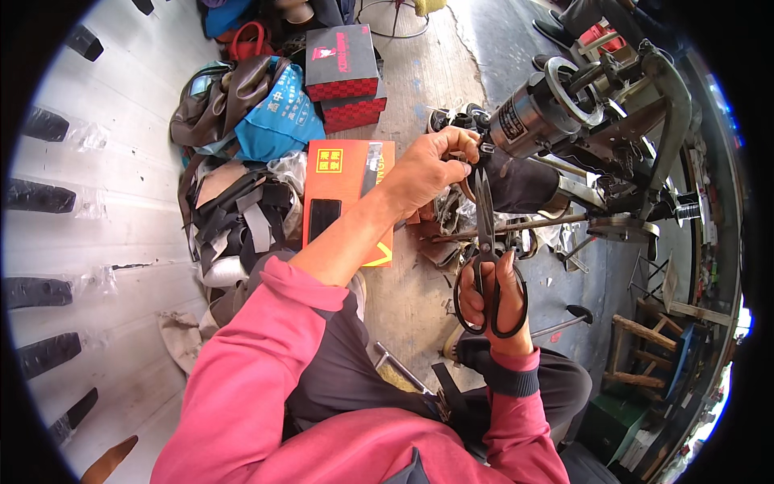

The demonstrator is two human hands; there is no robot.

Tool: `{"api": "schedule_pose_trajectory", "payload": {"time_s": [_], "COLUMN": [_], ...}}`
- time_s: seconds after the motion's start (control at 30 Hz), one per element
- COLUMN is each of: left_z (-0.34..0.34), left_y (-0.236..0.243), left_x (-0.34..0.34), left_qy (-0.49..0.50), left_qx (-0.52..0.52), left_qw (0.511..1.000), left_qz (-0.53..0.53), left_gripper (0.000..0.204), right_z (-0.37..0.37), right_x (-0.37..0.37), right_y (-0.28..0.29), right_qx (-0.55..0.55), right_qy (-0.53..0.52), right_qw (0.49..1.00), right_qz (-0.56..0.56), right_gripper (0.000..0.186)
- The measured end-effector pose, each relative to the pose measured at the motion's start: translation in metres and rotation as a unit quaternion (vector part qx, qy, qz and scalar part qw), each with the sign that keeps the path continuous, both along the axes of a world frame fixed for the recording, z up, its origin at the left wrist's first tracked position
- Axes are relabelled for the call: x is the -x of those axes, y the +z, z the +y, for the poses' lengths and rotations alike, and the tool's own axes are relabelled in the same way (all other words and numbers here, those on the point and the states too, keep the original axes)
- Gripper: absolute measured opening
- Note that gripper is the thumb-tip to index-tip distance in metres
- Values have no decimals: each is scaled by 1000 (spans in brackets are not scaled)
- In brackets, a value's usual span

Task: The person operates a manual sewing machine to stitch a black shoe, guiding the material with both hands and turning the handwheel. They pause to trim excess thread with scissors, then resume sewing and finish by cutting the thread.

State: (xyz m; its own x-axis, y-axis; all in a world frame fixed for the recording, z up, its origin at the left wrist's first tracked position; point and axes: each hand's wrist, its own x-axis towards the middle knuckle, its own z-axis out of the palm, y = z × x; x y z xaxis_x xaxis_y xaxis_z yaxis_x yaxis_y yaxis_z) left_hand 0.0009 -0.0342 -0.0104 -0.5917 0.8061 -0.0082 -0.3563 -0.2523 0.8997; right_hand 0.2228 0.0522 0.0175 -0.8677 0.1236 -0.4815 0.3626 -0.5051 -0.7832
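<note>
My right hand grips a pair of black-handled scissors, fingers through the loops. Their blades point away from me and look nearly closed, with the tips just below my left fingers. My left hand is closed in a pinch beside the metal head of a sewing machine; whatever lies between thumb and fingers is too small to make out. Under the machine head sits a dark leather piece, perhaps part of a shoe, over the machine's arm. My left fingers are close to its near edge.
An orange box with a dark phone-like slab on it lies left of the machine. Beyond are black-and-red boxes, a blue bag and a heap of straps. A wooden stool stands at right. Another person's shoe shows at far right.
</note>
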Motion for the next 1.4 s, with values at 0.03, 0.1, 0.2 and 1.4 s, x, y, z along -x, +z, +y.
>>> {"api": "schedule_pose_trajectory", "payload": {"time_s": [0.03,0.1,0.2,1.4], "left_z": [0,0,-2,-1], "left_y": [0,0,-1,-1], "left_x": [0,1,0,-3], "left_qy": [0,1,-11,5], "left_qx": [-10,-7,11,17], "left_qw": [1000,1000,1000,999], "left_qz": [6,12,-19,47], "left_gripper": [16,16,16,10], "right_z": [0,0,0,7], "right_x": [0,1,2,4], "right_y": [1,2,3,20], "right_qx": [4,-3,-2,17], "right_qy": [0,-6,0,-10], "right_qw": [1000,1000,1000,998], "right_qz": [5,-7,-4,-62], "right_gripper": [76,75,75,77]}}
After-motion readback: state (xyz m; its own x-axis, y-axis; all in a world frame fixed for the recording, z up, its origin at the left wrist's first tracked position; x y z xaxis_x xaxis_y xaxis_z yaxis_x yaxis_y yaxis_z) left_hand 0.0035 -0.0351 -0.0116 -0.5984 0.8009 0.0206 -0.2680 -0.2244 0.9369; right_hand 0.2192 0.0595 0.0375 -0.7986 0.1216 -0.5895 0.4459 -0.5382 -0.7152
